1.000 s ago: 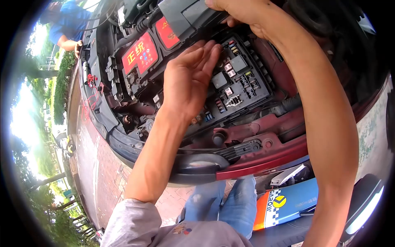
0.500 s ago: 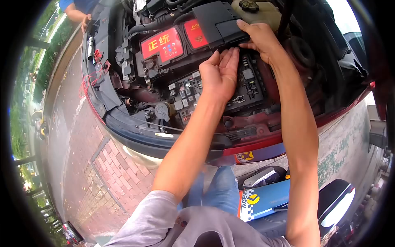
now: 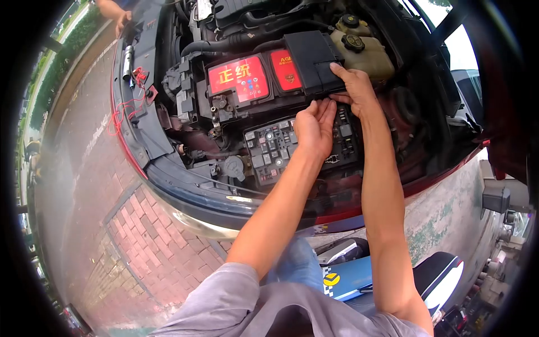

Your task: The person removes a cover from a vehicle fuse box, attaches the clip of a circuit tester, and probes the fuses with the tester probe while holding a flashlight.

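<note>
A red-labelled car battery (image 3: 241, 78) sits in the engine bay, with a black plastic cover (image 3: 312, 59) over its right end. My right hand (image 3: 358, 92) grips the cover's front right corner, thumb on top and fingers curled below the edge. Palm up, my left hand (image 3: 315, 126) reaches under the cover's front edge with its fingers stretched out; the fingertips lie close to those of my right hand. Below both hands is an uncovered fuse box (image 3: 272, 149) with several relays and fuses, partly hidden by my left hand and forearm.
A coolant reservoir (image 3: 365, 56) with a black cap stands right of the cover. On the left front edge lie a silver cylindrical tool (image 3: 128, 62) and a red wire (image 3: 120, 118). Another person's hand (image 3: 122, 22) rests at the far left. A blue scooter (image 3: 353, 275) stands behind the bumper.
The view has shifted, so the engine bay appears lower and further right. Both hands keep nearly the same place at the cover's edge. Less of the other person shows.
</note>
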Demonstrator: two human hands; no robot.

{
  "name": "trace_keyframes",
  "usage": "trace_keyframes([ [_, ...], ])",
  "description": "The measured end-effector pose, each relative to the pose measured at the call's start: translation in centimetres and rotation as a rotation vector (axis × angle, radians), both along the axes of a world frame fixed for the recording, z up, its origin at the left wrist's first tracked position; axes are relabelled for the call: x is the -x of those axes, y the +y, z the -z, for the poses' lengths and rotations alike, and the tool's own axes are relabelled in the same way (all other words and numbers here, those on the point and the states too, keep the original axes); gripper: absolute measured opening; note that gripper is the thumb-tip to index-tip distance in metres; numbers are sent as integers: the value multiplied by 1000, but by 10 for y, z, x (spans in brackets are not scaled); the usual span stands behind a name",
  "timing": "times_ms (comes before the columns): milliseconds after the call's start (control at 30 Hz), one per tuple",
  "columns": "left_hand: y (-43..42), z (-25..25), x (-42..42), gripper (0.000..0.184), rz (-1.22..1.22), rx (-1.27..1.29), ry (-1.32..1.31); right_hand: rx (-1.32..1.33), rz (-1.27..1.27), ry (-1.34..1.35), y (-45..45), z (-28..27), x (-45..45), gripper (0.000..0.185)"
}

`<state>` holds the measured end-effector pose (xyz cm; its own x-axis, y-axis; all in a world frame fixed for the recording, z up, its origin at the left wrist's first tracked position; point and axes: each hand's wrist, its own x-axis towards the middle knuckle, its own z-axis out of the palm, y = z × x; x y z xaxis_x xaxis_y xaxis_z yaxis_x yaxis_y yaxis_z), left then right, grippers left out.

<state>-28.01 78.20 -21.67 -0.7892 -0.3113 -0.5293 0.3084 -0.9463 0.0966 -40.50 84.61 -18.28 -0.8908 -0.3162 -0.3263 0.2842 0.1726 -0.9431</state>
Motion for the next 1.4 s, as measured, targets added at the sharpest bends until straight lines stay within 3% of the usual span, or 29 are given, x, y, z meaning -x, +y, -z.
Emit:
trace_keyframes([
  [200,5,-3,-4,43,6,27,27,-17,-5,8,-2,-5,1,39],
  [400,11,3,-9,57,119,240,91,-44,11,76,-5,-4,0,40],
  [600,11,-7,-13,56,147,321,109,-15,4,11,-1,-12,0,38],
  [800,7,-6,-11,55,171,286,109,79,-50,-58,14,-12,7,31],
  [1100,6,3,-8,57,157,196,148,154,68,-75,4,4,14,33],
  [1200,6,6,-8,57,155,136,162,138,104,-75,-1,-3,10,36],
  [1300,5,5,-8,57,150,102,150,-97,-42,-13,-9,-20,11,39],
  [1400,5,5,-7,53,150,82,130,-86,-15,-62,-10,-12,19,40],
])
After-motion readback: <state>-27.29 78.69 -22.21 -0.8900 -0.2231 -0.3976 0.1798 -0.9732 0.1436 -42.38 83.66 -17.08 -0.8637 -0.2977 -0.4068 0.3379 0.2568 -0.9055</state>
